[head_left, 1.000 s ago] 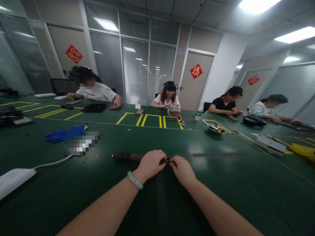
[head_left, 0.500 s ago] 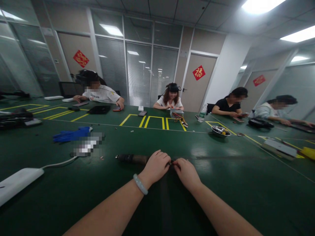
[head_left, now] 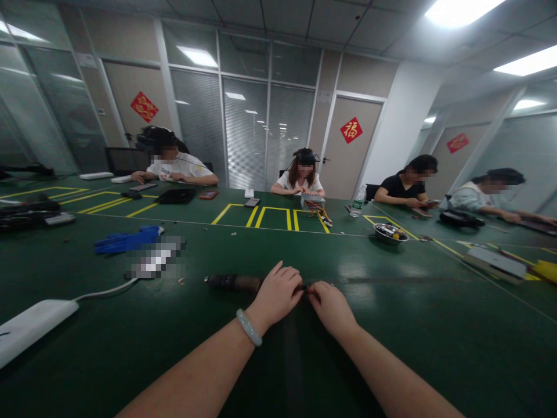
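Observation:
A dark, long cylindrical tool (head_left: 237, 283) lies crosswise on the green table in front of me. Its left end is black with a small metal tip, and the body past it is brownish. My left hand (head_left: 281, 289), with a pale bangle at the wrist, is wrapped over its right part and hides that section. Close beside it, my right hand (head_left: 328, 305) has its thumb and fingers pinched at the tool's right end. What lies between those fingertips is too small and covered to make out.
On the left are a blue glove (head_left: 128, 239), a blurred-out device with a cable (head_left: 107, 291) and a white power strip (head_left: 37, 328). A metal bowl (head_left: 390, 234) and a water bottle (head_left: 358, 202) stand at the right. Several people sit across the table.
My left index finger has lifted slightly off the tool. My right hand stays nearly in place. Across the table, the person at left has drawn a hand back from an orange-edged phone.

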`<state>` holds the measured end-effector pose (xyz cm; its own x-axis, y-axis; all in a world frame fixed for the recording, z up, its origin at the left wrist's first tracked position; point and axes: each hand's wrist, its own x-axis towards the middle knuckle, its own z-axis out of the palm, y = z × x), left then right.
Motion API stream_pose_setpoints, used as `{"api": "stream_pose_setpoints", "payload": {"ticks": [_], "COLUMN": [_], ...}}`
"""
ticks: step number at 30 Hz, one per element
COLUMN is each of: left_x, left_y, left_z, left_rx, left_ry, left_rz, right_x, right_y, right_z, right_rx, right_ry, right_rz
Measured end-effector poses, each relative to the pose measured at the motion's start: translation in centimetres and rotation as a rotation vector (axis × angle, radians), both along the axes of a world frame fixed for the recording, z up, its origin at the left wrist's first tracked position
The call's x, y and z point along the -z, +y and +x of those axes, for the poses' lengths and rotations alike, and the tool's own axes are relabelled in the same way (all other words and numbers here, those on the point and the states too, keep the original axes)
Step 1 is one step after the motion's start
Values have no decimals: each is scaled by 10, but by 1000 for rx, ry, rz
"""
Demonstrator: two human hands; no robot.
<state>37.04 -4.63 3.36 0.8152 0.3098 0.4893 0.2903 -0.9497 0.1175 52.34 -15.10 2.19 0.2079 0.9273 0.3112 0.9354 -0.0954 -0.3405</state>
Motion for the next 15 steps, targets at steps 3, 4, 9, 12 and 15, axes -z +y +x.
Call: {"api": "stream_pose_setpoints", "payload": {"ticks": [3,4,9,12,15], "left_x": [3,4,6,5,4], "left_y": [2,2,3,3,3], "left_z": [0,1,2,2,1], "left_rx": [4,11,8,1,23], "left_ry": [0,7,18,15,20], "left_rz": [4,6,-11,-27,-26], "right_x": [-1,-1,0,2,3], "right_y": [0,0,0,0,-1], "right_z": [1,1,0,1,2], "right_rx": [6,6,16,2,-16], "right_ry": [3,4,17,35,49], "right_rz": [-18,-22,-7,25,39]}}
